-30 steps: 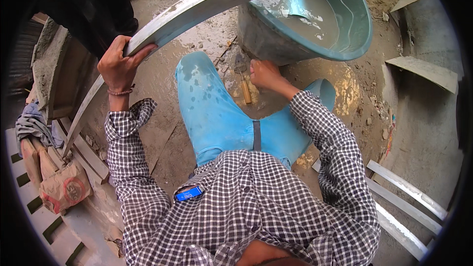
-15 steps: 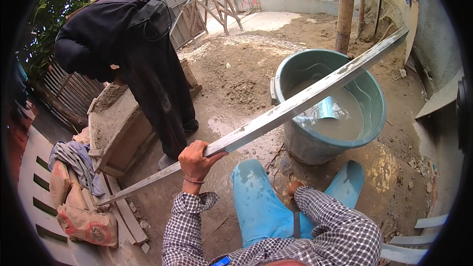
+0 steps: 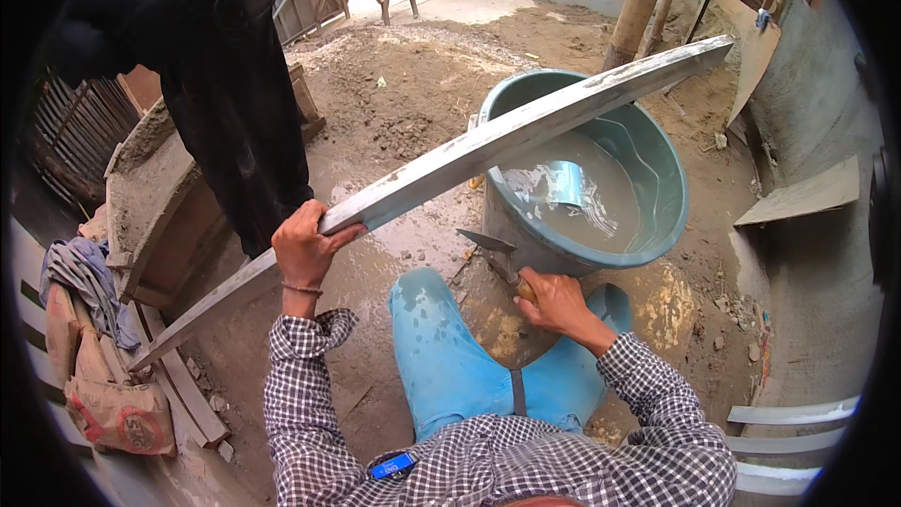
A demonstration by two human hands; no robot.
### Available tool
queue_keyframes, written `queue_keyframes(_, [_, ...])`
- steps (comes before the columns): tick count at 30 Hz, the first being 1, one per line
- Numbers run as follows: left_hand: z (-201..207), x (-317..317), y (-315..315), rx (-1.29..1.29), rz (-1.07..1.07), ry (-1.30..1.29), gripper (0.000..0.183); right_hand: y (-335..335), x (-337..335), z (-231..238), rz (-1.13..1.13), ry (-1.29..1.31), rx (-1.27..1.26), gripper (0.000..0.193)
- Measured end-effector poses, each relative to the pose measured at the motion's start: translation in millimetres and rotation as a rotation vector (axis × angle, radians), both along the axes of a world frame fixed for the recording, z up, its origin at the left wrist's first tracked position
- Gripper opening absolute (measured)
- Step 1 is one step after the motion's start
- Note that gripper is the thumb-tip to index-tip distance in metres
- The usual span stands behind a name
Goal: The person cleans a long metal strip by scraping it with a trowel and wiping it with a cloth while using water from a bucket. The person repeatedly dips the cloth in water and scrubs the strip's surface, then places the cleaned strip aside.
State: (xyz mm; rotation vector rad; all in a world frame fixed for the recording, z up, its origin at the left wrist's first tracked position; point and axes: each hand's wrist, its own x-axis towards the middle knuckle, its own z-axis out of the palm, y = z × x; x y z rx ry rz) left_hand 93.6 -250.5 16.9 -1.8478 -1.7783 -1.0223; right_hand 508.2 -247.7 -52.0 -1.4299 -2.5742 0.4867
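Observation:
My left hand (image 3: 305, 242) is closed around a long grey straightedge bar (image 3: 469, 148), which slants from the ground at the lower left up to the far right, across the rim of a green tub (image 3: 668, 225). Cloudy water fills part of the tub, and a light-blue scoop (image 3: 564, 183) floats or rests in it. Just in front of the tub, my right hand (image 3: 560, 302) grips the wooden handle of a pointing trowel (image 3: 489, 244). The trowel's blade points to the left, near the tub's outer wall.
At left a co-worker in dark clothes (image 3: 221, 84) bends over a wooden mortar trough (image 3: 155, 207). Paper cement bags (image 3: 122, 418) and a grey cloth (image 3: 89, 282) lie at the far left. A bamboo post (image 3: 638, 5) stands behind the tub; pale strips (image 3: 793, 413) lie lower right.
My right hand has come up from beside my knee with the trowel now in sight. My left hand still holds the bar. The view has shifted, so most things sit further left.

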Motion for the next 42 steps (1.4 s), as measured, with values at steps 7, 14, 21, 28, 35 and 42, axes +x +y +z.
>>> queue_keyframes(7, [19,21,5,0.007,-0.087,0.034,0.056,-27,46,125,-0.125,0.186,0.308,0.041])
queue_keyframes(14, [-6,70,50,-0.116,-0.105,0.010,0.054,51,129,205,-0.423,-0.238,0.563,0.036])
queue_keyframes(21, [-4,72,62,-0.278,-0.050,-0.002,0.051,77,122,176,-0.277,-0.471,0.649,0.036])
queue_keyframes(28, [-8,71,56,-0.300,0.003,-0.021,0.051,81,29,173,-0.070,-0.663,0.540,0.044])
queue_keyframes(35, [-11,74,59,-0.200,-0.035,-0.026,0.052,76,35,187,-0.053,-0.836,0.492,0.037])
queue_keyframes(42, [-8,76,59,-0.192,-0.026,-0.018,0.053,67,31,193,-0.014,-0.811,0.562,0.033])
